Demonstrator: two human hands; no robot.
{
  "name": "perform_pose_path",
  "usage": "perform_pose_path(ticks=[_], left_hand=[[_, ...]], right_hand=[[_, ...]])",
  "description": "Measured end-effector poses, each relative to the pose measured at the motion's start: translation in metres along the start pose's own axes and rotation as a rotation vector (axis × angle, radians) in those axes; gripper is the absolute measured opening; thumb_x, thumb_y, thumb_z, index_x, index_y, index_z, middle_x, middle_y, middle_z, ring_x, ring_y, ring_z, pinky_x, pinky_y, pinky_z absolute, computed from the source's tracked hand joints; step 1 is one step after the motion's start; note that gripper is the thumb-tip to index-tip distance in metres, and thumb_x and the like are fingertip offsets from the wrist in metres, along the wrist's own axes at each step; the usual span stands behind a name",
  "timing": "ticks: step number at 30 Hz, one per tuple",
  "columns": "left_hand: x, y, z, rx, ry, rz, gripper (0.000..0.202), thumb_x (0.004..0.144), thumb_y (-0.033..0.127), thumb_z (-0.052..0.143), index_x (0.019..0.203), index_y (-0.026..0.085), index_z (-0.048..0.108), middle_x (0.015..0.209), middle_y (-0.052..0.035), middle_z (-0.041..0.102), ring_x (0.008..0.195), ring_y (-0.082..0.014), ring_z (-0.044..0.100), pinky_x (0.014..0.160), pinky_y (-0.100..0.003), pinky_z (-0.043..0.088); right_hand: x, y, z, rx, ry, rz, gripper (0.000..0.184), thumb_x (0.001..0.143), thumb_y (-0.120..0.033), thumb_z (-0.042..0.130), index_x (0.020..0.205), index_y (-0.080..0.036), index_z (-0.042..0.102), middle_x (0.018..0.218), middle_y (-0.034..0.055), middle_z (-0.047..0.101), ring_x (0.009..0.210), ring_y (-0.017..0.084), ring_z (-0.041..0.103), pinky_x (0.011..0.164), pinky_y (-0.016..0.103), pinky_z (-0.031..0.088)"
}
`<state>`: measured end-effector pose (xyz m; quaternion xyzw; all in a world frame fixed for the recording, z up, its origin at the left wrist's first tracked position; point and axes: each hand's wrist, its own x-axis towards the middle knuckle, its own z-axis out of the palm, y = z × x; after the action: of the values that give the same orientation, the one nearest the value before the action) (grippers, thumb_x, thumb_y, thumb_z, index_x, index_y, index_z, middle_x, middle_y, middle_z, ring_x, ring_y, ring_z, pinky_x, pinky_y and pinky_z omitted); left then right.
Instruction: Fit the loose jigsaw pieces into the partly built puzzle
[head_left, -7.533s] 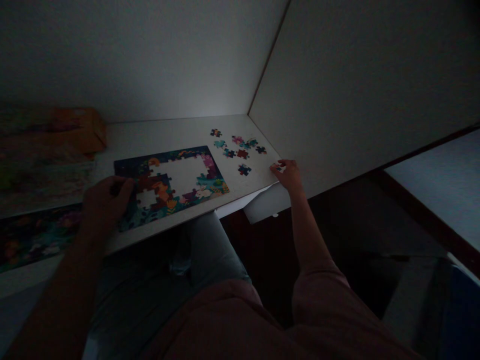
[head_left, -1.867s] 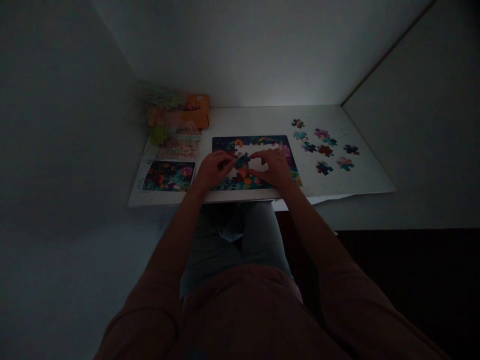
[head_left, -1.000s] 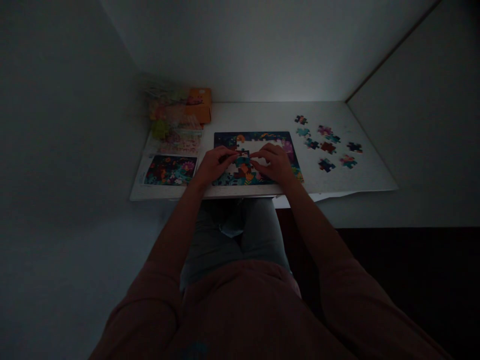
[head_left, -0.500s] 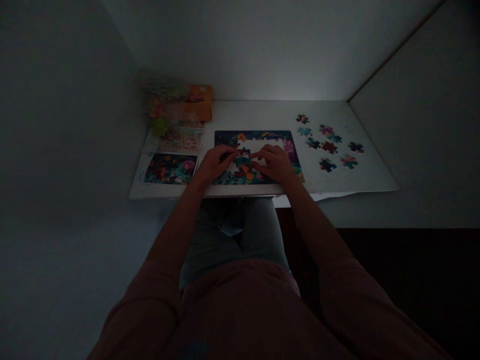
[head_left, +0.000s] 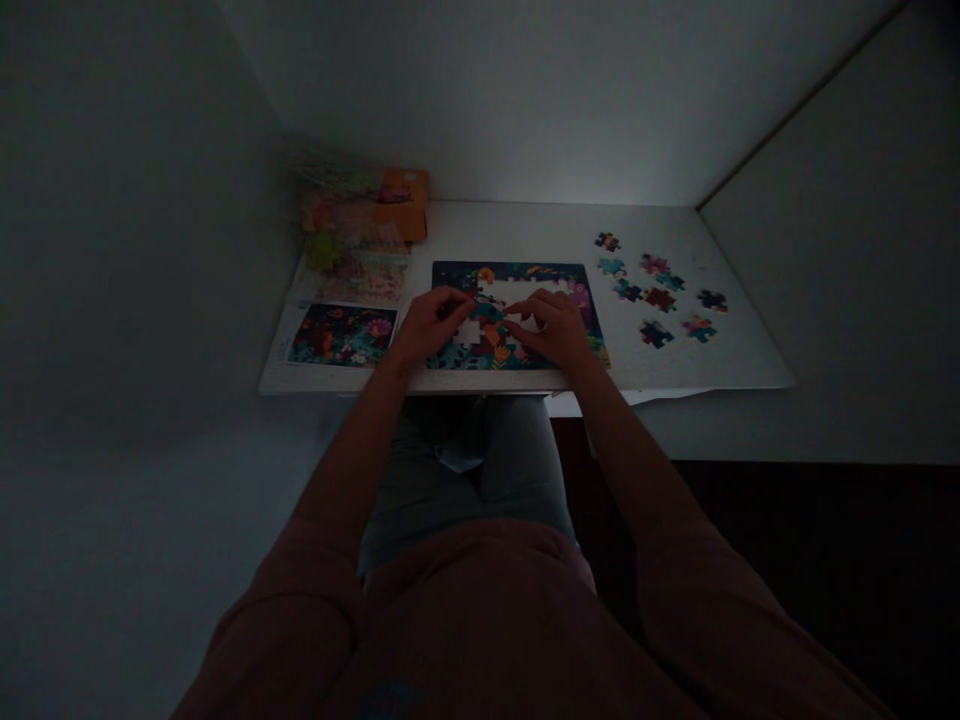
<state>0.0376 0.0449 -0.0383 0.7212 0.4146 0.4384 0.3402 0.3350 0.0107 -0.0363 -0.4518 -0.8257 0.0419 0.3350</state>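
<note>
A partly filled jigsaw puzzle (head_left: 517,268) in a dark, colourful print lies in front of me, with a pale gap in its middle. My left hand (head_left: 435,322) reaches in from the left, thumb and forefinger closed at the edge of a teal puzzle piece (head_left: 489,312). From the other side comes my right hand (head_left: 553,325), its thumb and forefinger apart, tips close to the same piece. Dim light hides whether those tips touch it. Lower pieces with orange flowers show between the hands.
Several loose puzzle pieces (head_left: 660,299) lie on the right of the white table (head_left: 517,230). A picture card (head_left: 343,335) is at left, with clear plastic wrapping (head_left: 364,270) and an orange box (head_left: 405,205) behind it. Walls border the table's back and sides.
The piece between my hands has shifted; its dark, reddish upper part showed before, and now more teal shows. Both hands stay nearly in place. The view has moved slightly.
</note>
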Motion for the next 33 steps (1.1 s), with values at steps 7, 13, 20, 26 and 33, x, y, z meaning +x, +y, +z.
perform_pose_path(ticks=[7,13,20,26,33], left_hand=[[0.002,-0.006,0.001,-0.121,0.085,-0.069,0.042,0.108,0.066,0.086,0.093,0.028,0.078,0.081,-0.0022,0.078,0.072,-0.0212,0.069,0.066,-0.036,0.054],[0.002,0.001,0.000,-0.003,0.050,0.033,0.035,0.105,0.057,0.089,0.086,0.028,0.080,0.081,-0.0016,0.075,0.076,-0.0217,0.067,0.070,-0.037,0.052],[0.005,0.004,0.000,0.041,-0.071,0.091,0.039,0.105,0.061,0.084,0.082,0.029,0.082,0.082,-0.0034,0.075,0.075,-0.0231,0.065,0.071,-0.040,0.052],[0.003,0.008,0.001,0.040,-0.069,0.003,0.032,0.108,0.059,0.081,0.099,0.029,0.086,0.097,-0.0058,0.085,0.087,-0.0262,0.074,0.079,-0.041,0.059],[0.002,0.010,0.001,0.057,0.018,-0.066,0.029,0.104,0.057,0.085,0.096,0.029,0.082,0.094,-0.0054,0.085,0.084,-0.0265,0.072,0.077,-0.040,0.057]], right_hand=[[0.000,0.002,-0.002,0.014,-0.020,0.067,0.023,0.115,-0.042,0.079,0.136,-0.040,0.087,0.104,0.0083,0.079,0.089,0.035,0.075,0.094,0.059,0.061],[0.003,-0.006,-0.003,-0.020,-0.098,0.010,0.040,0.111,-0.054,0.087,0.147,-0.037,0.089,0.109,0.0098,0.081,0.095,0.035,0.076,0.098,0.057,0.062],[0.005,-0.011,-0.006,-0.056,-0.186,-0.047,0.053,0.109,-0.045,0.092,0.161,-0.038,0.083,0.125,0.0094,0.081,0.114,0.035,0.076,0.105,0.051,0.062],[0.001,-0.005,-0.001,0.044,-0.110,-0.010,0.047,0.105,-0.048,0.093,0.150,-0.038,0.086,0.118,0.0092,0.080,0.105,0.035,0.075,0.100,0.053,0.064],[0.005,0.008,-0.004,0.245,0.320,0.266,0.069,0.110,-0.077,0.076,0.166,-0.037,0.072,0.105,0.0076,0.073,0.079,0.030,0.064,0.078,0.052,0.063]])
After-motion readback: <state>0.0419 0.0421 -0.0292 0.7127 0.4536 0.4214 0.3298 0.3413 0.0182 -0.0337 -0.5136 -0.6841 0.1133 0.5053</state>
